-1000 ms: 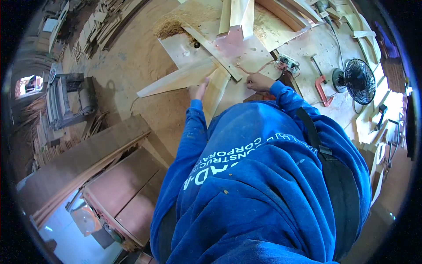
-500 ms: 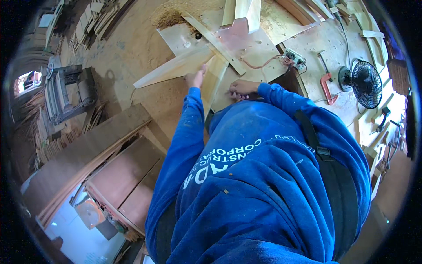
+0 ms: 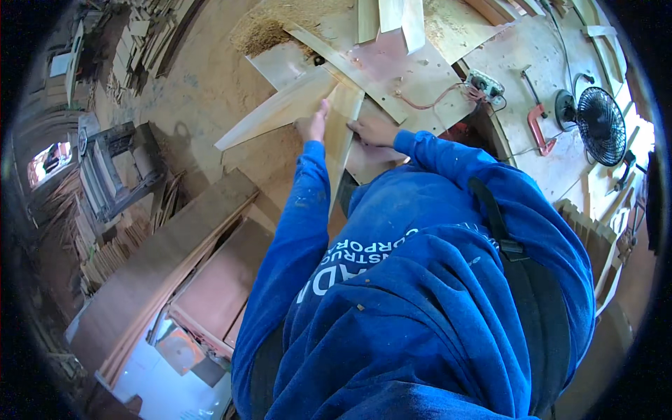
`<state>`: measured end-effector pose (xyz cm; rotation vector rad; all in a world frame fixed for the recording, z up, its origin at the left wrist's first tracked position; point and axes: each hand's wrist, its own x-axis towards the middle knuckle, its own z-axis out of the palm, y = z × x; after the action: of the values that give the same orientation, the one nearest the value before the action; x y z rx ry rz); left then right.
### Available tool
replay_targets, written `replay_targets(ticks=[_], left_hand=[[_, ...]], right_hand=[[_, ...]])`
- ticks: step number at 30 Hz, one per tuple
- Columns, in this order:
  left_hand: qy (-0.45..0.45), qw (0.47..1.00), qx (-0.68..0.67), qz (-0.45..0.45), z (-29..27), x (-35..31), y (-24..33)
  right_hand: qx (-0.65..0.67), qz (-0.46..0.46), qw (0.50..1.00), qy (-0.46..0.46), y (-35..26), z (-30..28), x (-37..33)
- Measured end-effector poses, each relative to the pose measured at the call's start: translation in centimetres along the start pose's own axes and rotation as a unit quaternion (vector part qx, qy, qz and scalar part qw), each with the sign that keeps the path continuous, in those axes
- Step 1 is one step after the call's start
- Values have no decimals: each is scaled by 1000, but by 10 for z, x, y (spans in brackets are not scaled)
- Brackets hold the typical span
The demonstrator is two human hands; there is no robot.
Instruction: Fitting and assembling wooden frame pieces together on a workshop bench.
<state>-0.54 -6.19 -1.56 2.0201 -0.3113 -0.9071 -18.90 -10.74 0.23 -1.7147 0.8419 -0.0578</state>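
Observation:
Two pale wooden boards meet in a V, its corner against a long wooden strip [image 3: 350,73] on the bench. My left hand [image 3: 312,126] grips the boards on the inner side of the V, its thumb laid along the wood. One board [image 3: 269,115] runs out to the left. The other board [image 3: 338,140] comes down toward my body, between my hands. My right hand [image 3: 374,131] is at this board's right edge, its fingers curled with the tips against the wood. The undersides of both hands are hidden.
Sawdust [image 3: 262,31] is heaped behind the strip, near more boards [image 3: 392,17]. Right of my hands lie a wired electrical box [image 3: 484,85], a red clamp [image 3: 537,129] and a black fan [image 3: 600,126]. A machine [image 3: 119,168] and stacked wood stand at left.
My right hand has moved from close to my belly forward and left onto the board's edge. My left hand stays on the boards. The view has shifted slightly.

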Motion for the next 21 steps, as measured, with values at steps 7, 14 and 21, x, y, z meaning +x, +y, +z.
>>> replay_targets(ticks=[7,14,21], left_hand=[[-3,999,47,-17,1,13,12],[10,999,-24,23,4,23,-4],[10,1000,-22,-2,8,32,9]], right_hand=[[-54,36,998,11,15,12,28],[-10,125,992,-33,1,5,26],[11,115,993,15,2,9,39]])
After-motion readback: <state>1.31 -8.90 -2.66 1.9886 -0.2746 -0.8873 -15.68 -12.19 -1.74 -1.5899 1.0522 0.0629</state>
